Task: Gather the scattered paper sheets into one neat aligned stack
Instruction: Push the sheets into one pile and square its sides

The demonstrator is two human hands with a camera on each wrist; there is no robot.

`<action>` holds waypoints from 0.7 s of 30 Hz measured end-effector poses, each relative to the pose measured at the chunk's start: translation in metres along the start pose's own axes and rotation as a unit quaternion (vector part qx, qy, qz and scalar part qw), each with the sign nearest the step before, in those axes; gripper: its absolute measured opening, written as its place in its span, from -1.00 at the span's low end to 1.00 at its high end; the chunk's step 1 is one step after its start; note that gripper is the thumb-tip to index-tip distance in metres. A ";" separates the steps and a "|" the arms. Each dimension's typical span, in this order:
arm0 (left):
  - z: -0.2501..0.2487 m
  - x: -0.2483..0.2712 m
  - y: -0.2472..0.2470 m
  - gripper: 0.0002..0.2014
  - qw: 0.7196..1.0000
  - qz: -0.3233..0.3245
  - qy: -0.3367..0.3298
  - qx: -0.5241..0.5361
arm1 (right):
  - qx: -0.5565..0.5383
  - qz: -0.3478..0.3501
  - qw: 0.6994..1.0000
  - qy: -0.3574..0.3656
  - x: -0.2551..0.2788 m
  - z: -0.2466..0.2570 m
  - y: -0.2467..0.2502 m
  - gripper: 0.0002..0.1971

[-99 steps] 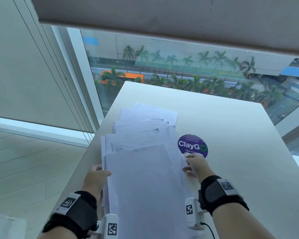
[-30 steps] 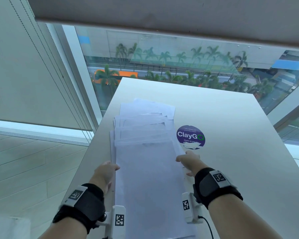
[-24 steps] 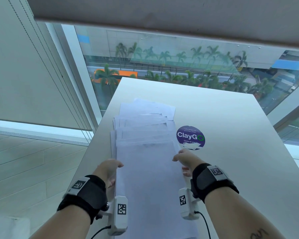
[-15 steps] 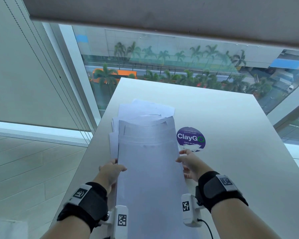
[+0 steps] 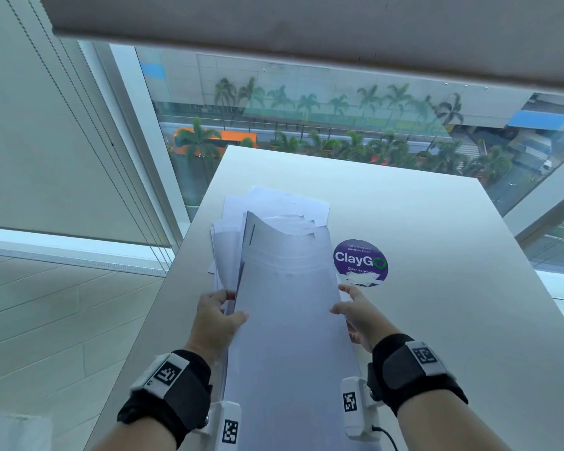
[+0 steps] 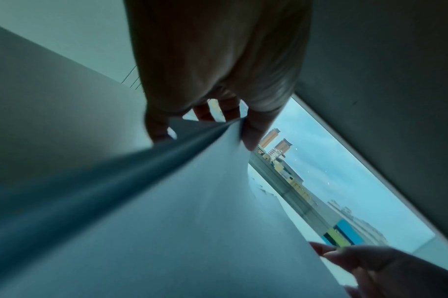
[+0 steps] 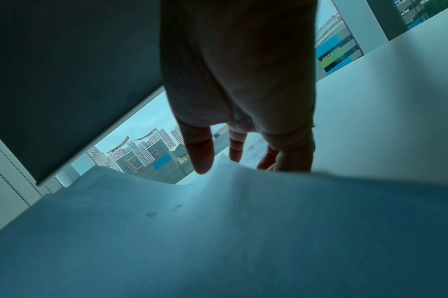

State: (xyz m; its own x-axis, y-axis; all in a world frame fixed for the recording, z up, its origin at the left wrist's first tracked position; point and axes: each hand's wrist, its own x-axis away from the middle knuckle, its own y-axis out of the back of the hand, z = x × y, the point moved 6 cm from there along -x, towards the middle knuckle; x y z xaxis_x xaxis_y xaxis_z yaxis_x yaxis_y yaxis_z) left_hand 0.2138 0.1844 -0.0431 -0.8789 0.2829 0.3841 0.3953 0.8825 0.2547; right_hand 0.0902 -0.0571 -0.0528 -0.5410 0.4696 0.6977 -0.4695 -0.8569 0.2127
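Observation:
A bundle of white paper sheets (image 5: 290, 304) is raised off the white table (image 5: 437, 255), bowed along its length with its far end curling up. My left hand (image 5: 228, 307) grips its left edge, thumb on top and fingers underneath. My right hand (image 5: 344, 304) holds the right edge, thumb over the top sheet and fingers below. More sheets (image 5: 287, 203) lie fanned on the table beyond and to the left. In the left wrist view my left hand (image 6: 217, 121) pinches the paper's edge (image 6: 192, 201). In the right wrist view the paper (image 7: 217, 221) hides the fingertips of my right hand (image 7: 217, 157).
A round purple ClayGo sticker (image 5: 360, 260) lies on the table just right of the sheets. The table's left edge (image 5: 176, 281) drops to a tiled floor. A window (image 5: 306, 125) with a half-lowered blind (image 5: 306, 27) stands behind the table's far edge.
The sheets lay flat with both hands squaring their sides. Now both hands hold the side edges and the bundle has come up off the table, its far end bowing upward.

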 end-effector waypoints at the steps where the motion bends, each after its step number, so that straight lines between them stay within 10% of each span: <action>1: 0.012 -0.008 0.001 -0.58 1.000 -0.004 0.000 -0.004 | 0.008 -0.006 1.000 -0.001 -0.001 -0.001 -0.001 -0.44; 16: 0.002 -0.003 -0.001 -0.41 0.988 0.057 0.125 0.068 | 0.041 -0.023 0.997 0.064 -0.004 -0.009 0.005 -0.72; 21: -0.006 -0.002 -0.002 -0.87 0.987 0.061 0.115 0.094 | 0.027 -0.010 0.997 0.069 -0.006 -0.014 0.007 -0.73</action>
State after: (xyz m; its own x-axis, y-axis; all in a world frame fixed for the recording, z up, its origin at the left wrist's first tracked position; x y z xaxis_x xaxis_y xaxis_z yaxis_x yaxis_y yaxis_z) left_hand 0.2161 0.1801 -0.0395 -0.7362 0.3170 0.5980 0.4187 0.9075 0.0343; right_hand 0.0802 -0.0628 -0.0649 -0.6256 0.5077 0.5924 -0.4440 -0.8560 0.2647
